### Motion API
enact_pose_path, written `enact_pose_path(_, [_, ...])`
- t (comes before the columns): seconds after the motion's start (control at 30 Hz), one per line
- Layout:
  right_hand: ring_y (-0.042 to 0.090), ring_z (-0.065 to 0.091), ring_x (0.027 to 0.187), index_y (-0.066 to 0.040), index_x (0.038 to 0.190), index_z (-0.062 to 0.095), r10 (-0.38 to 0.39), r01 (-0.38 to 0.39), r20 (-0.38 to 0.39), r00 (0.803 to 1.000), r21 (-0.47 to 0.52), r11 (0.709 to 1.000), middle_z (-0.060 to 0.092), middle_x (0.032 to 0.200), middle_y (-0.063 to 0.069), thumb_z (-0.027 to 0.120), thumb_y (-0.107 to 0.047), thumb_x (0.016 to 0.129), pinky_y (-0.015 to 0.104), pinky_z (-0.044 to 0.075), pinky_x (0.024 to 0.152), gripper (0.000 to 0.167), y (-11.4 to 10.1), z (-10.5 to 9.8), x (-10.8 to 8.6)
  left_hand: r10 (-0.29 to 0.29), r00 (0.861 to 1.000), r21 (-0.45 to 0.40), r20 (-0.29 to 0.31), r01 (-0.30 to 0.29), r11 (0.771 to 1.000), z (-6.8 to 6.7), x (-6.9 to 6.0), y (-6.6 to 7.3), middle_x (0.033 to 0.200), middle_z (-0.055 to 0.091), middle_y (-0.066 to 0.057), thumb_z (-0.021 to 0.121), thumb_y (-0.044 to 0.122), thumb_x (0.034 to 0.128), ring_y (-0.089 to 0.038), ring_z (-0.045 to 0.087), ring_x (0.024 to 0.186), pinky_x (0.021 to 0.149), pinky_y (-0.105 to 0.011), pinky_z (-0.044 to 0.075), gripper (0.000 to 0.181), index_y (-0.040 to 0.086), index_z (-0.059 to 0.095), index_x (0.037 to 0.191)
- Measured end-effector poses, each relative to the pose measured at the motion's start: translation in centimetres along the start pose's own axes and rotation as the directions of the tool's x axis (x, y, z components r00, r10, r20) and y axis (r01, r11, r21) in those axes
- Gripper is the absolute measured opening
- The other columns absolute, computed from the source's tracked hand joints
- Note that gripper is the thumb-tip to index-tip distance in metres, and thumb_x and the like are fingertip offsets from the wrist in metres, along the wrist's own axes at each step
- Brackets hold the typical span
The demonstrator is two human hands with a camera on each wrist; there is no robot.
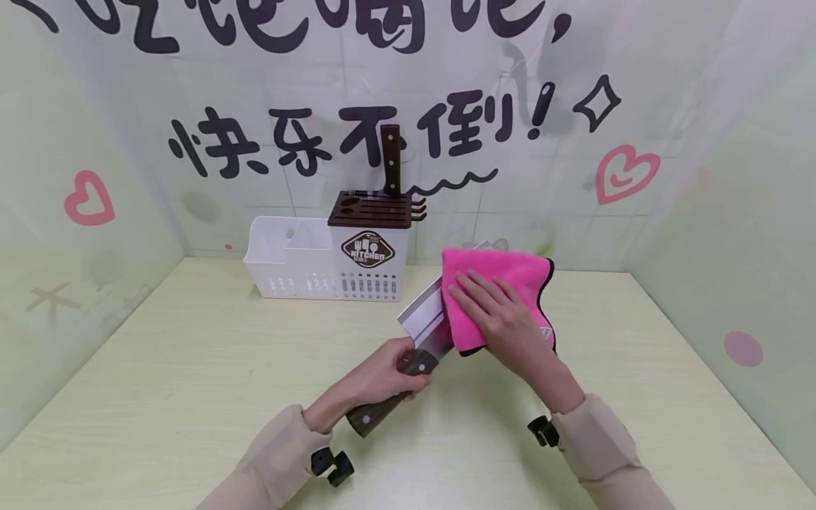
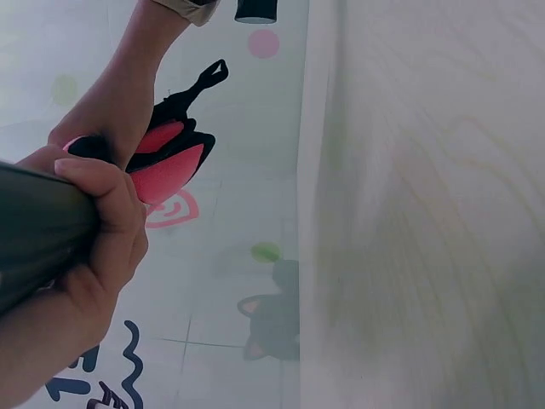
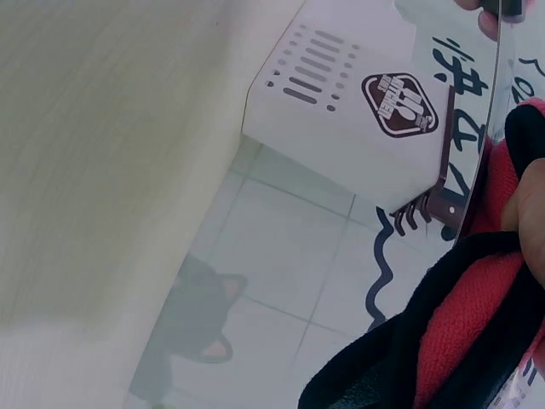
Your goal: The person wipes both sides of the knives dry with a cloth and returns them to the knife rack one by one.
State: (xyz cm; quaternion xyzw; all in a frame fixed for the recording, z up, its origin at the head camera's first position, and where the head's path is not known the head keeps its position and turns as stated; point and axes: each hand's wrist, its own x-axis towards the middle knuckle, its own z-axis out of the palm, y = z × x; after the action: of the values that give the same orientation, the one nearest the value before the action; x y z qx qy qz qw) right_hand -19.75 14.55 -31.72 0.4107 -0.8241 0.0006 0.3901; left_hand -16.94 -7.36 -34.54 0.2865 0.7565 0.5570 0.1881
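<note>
A cleaver (image 1: pixel 423 319) with a wide shiny blade and dark riveted handle is held at a slant above the table, tip toward the back. My left hand (image 1: pixel 385 375) grips its handle (image 1: pixel 370 414); the left wrist view shows those fingers (image 2: pixel 115 204) curled round it. A bright pink cloth (image 1: pixel 497 273) with black edging covers much of the blade. My right hand (image 1: pixel 503 319) lies over this cloth, fingers extended on top. In the right wrist view, a digit (image 3: pixel 532 221) presses the folded cloth (image 3: pixel 468 324) beside the blade.
A white perforated utensil holder (image 1: pixel 296 276) stands at the back, its dark slotted knife block (image 1: pixel 370 209) holding another knife (image 1: pixel 392 159) upright. Small hooks (image 1: pixel 418 210) stick out from its right side. Behind the pale wooden table (image 1: pixel 191 368) hangs a printed wall sheet (image 1: pixel 542 191).
</note>
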Motion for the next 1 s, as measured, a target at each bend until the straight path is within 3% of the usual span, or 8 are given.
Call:
enact_pose_path(0.2, [0.031, 0.045, 0.117, -0.002, 0.120, 0.054, 0.036, -0.036, -0.025, 0.999, 0.012, 0.999, 0.052, 0.122, 0.016, 0.073, 0.005, 0.065, 0.044, 0.041, 0.091, 0.059, 0.7, 0.2, -0.2, 0.005, 1.000, 0.007, 0.002, -0.005, 1.000, 0.0, -0.1, 0.0, 0.064, 0.050, -0.003, 0.055, 0.001, 0.0806, -0.010, 0.047, 0.051, 0.047, -0.020, 0.041, 0.016, -0.007, 0.048, 0.092])
enact_pose_path(0.43, [0.032, 0.045, 0.117, -0.001, 0.120, 0.054, 0.065, -0.065, -0.040, 0.997, 0.005, 0.998, 0.052, 0.122, 0.018, 0.074, 0.006, 0.064, 0.044, 0.040, 0.093, 0.060, 1.5, 0.4, -0.4, 0.036, 0.999, -0.029, 0.023, -0.035, 0.999, 0.0, -0.1, -0.3, 0.067, 0.051, -0.004, 0.053, -0.003, 0.0796, -0.010, 0.046, 0.051, 0.046, -0.020, 0.040, 0.025, -0.010, 0.047, 0.103])
enact_pose_path(1.0, [0.035, 0.045, 0.115, 0.002, 0.120, 0.053, 0.136, -0.136, -0.050, 0.989, 0.021, 0.991, 0.051, 0.122, 0.020, 0.074, 0.006, 0.063, 0.046, 0.039, 0.093, 0.061, 2.8, 0.7, -1.1, 0.034, 0.999, -0.043, 0.034, -0.033, 0.999, 0.0, -0.1, -0.5, 0.067, 0.051, -0.004, 0.056, -0.002, 0.0790, -0.009, 0.047, 0.051, 0.047, -0.020, 0.041, 0.023, -0.011, 0.047, 0.099])
